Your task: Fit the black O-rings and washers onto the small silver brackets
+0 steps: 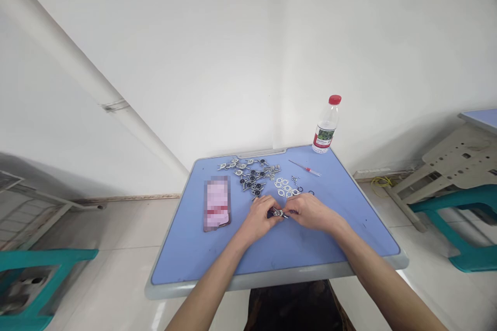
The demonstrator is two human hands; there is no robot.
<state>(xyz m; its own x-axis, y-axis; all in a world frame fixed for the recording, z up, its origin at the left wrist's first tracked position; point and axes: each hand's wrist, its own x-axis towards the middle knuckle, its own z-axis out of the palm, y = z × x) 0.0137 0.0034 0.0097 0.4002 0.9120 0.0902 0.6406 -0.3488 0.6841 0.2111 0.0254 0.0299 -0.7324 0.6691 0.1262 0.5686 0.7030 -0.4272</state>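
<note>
Okay, the metal part (278, 213) is up between your two hands, over the blue desk (186, 258), near the middle of the side closest to you. Clock is centred on that part, 12 toward the wall.

Long axis runs roughly crosswise, 9 to 3, with a slight tip toward 4. Flat plate end sits in your left grip; the slim stem points to about 4, at your right fingertips. Can't tell whether the part touches the desktop.

Left hand (259, 215), at 9: fingers curled, thumb and fingers pinched close around the plate end. It has hold of the part.

Right hand (310, 212), at 3: fingers curled in, thumb and index together beside the stem. Too small to tell if they grip the stem or a tiny piece.

Around you: pile of metal parts (253, 179) at 11, some with black round tops, stems pointing every which way. Loose flat plates (286, 191) just past 12. Tiny hardware (295, 180) at 1. Black ring (311, 191) at 2, just beyond your right knuckles. Screwdriver (306, 168) further out at 1, tip toward 10, handle toward 4. Bottle (325, 134), upright, red cap, far corner at 1. Phone (217, 201) flat at 9, long side running near 12 to 6.
</note>
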